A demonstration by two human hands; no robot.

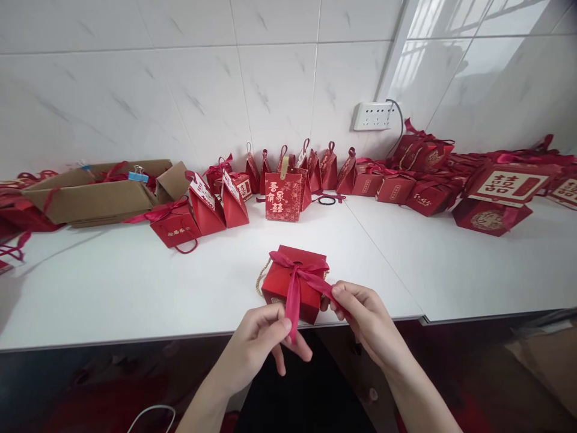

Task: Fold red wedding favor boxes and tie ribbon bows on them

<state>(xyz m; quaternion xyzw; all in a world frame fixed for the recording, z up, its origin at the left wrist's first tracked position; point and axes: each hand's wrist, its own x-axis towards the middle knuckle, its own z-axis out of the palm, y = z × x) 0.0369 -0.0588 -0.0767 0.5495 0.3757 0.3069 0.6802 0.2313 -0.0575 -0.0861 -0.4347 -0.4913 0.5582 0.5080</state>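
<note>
A red gift box [274,282] with gold rope handles sits at the front edge of the white table. A dark pink ribbon [294,294] crosses its top, knotted in the middle, with two tails hanging toward me. Between thumb and fingers, my left hand [265,340] pinches the left tail near its end, just off the table edge. My right hand [358,307] grips the other tail, drawn out to the right beside the box. The fingertips behind that tail are partly hidden.
Behind stand several red boxes with loops [283,201]. An open cardboard box [99,201] with clips is at left, near tied red boxes [175,225]. More stacked red boxes [491,210] fill the right. A black ring [327,201] lies by the wall, below a power socket [374,116].
</note>
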